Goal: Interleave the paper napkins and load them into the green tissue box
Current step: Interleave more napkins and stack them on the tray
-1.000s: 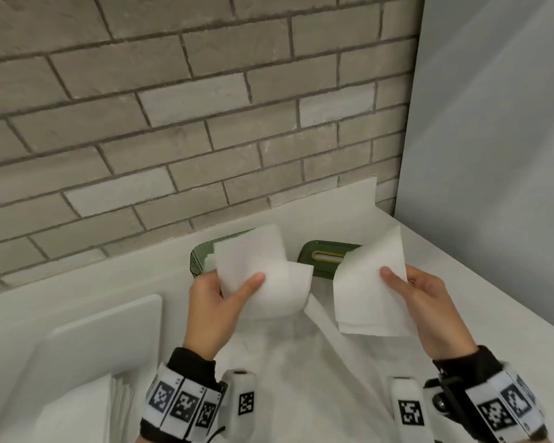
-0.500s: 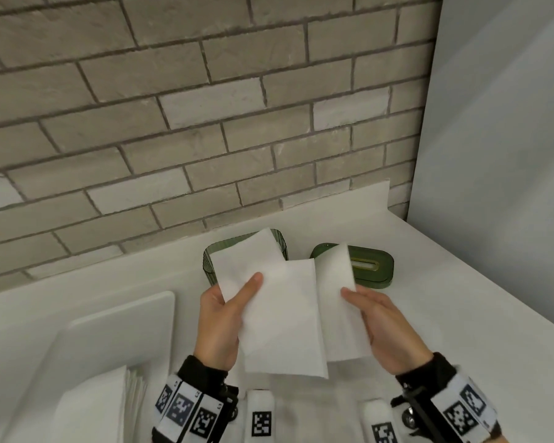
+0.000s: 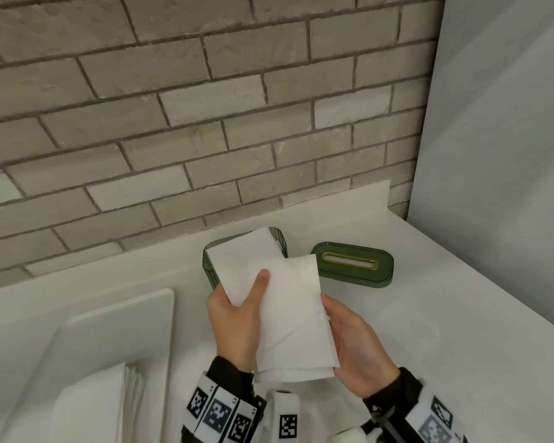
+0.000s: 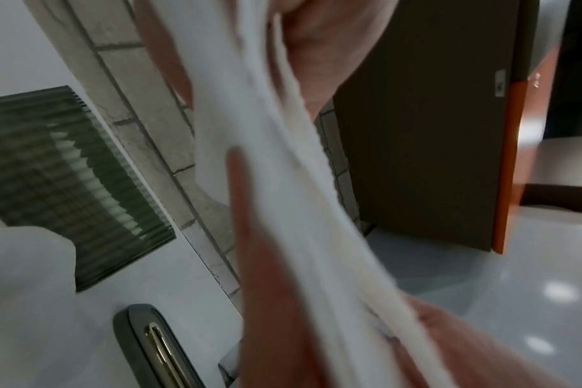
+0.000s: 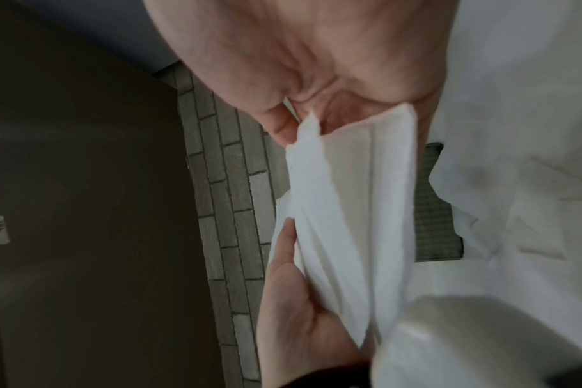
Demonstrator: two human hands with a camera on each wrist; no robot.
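Over the white counter, my two hands hold a bundle of white paper napkins (image 3: 288, 314) between them. My left hand (image 3: 250, 302) grips the left side, thumb on top of the sheets. My right hand (image 3: 330, 314) pinches the right edge, thumb over and fingers under. One napkin (image 3: 247, 251) sticks up at the back, partly folded into the front one. The green tissue box (image 3: 282, 243) stands open just behind the napkins, mostly hidden by them. Its ribbed wall (image 4: 67, 170) shows in the left wrist view. Its green lid (image 3: 352, 265), with a gold slot, lies to the right.
A white tray (image 3: 119, 330) at the lower left carries a stack of loose napkins (image 3: 90, 407). A brick wall runs along the back of the counter and a grey panel closes the right side. The counter (image 3: 445, 314) stretches right of the hands.
My right hand has swung its napkin leftward over the one in my left hand. The two sheets, apart a second ago, now lie overlapped and are held together.
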